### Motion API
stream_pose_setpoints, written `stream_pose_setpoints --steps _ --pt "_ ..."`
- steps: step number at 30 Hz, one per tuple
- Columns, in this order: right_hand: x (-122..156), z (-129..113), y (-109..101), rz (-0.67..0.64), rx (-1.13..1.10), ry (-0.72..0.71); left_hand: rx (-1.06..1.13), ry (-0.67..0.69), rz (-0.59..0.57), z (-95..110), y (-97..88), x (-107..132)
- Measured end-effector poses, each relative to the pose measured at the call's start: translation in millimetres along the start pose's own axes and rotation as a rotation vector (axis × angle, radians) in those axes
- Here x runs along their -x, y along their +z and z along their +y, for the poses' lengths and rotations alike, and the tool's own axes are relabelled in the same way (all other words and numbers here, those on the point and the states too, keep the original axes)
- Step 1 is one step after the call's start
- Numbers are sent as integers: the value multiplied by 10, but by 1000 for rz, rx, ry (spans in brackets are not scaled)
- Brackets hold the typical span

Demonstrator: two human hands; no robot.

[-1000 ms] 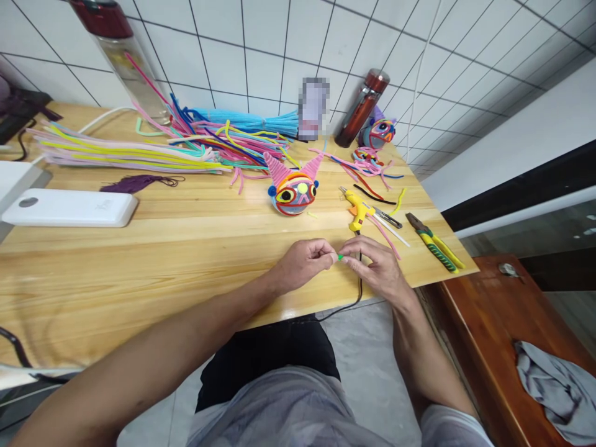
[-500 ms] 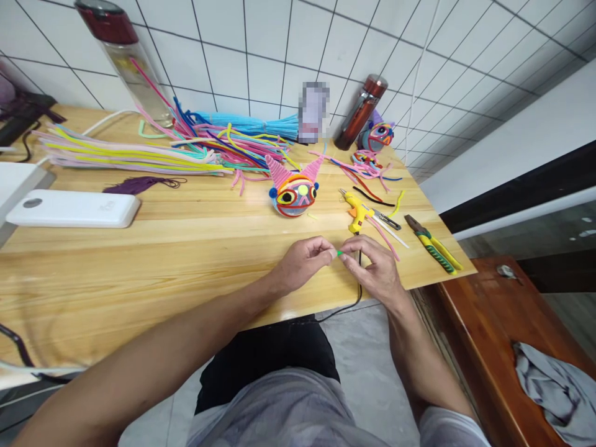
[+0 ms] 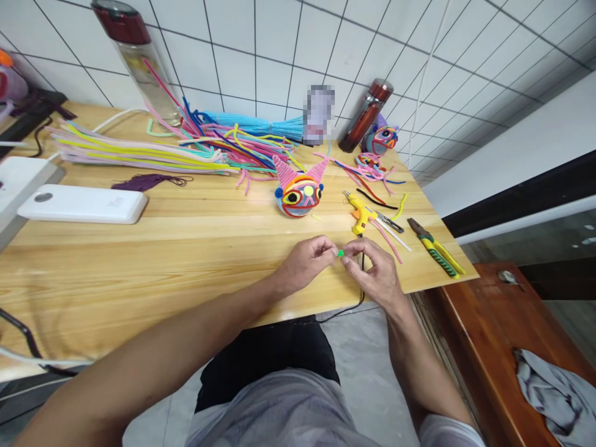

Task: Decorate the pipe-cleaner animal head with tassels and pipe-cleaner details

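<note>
Between my fingertips is a small bright green piece (image 3: 341, 253), perhaps a bit of pipe cleaner; its full shape is too small to tell. My left hand (image 3: 313, 258) pinches it from the left. From the other side, the thumb and forefinger of my right hand (image 3: 374, 268) close on it. Beyond my hands stands a cat-like head (image 3: 300, 197) with pink wrapped ears, yellow-ringed eyes and blue balls at its sides. A yellow hot glue gun (image 3: 361, 214) lies just past my right hand, its black cord running down beneath that hand.
Pliers (image 3: 434, 247) lie near the table's right edge, and a utility knife (image 3: 390, 222) beside the glue gun. Bundled pipe cleaners (image 3: 149, 152) spread along the back. A glass bottle (image 3: 149, 81), a red-brown flask (image 3: 365, 118), a second decorated head (image 3: 380, 138) and a white power bank (image 3: 86, 203) surround them.
More of the green piece shows between my fingertips now. Both hands stay close together in nearly the same place, while the view has shifted slightly.
</note>
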State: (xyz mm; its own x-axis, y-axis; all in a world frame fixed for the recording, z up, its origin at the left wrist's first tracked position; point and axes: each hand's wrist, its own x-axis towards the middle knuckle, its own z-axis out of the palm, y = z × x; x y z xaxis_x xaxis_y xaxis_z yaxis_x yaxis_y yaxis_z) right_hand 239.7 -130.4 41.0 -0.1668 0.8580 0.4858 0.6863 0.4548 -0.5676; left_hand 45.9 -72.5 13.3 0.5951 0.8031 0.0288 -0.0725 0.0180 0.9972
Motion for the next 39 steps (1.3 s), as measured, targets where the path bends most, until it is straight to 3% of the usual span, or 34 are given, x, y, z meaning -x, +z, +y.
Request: stream_pose_setpoints --steps 11,18,28,33,35,39 --pt "-4 37 45 13 -28 64 17 38 55 -27 0 -10" --pt "8 101 26 -8 -116 158 91 24 13 3 -6 3" --pt "-10 61 31 -31 -88 235 -113 113 77 -35 38 -12" --pt "-23 111 76 85 -180 329 -141 152 122 -18 30 -8" --pt "-29 114 86 130 -210 308 -116 157 157 -15 19 -14" --pt "-60 61 85 59 -70 171 -27 150 207 -14 1 -26"
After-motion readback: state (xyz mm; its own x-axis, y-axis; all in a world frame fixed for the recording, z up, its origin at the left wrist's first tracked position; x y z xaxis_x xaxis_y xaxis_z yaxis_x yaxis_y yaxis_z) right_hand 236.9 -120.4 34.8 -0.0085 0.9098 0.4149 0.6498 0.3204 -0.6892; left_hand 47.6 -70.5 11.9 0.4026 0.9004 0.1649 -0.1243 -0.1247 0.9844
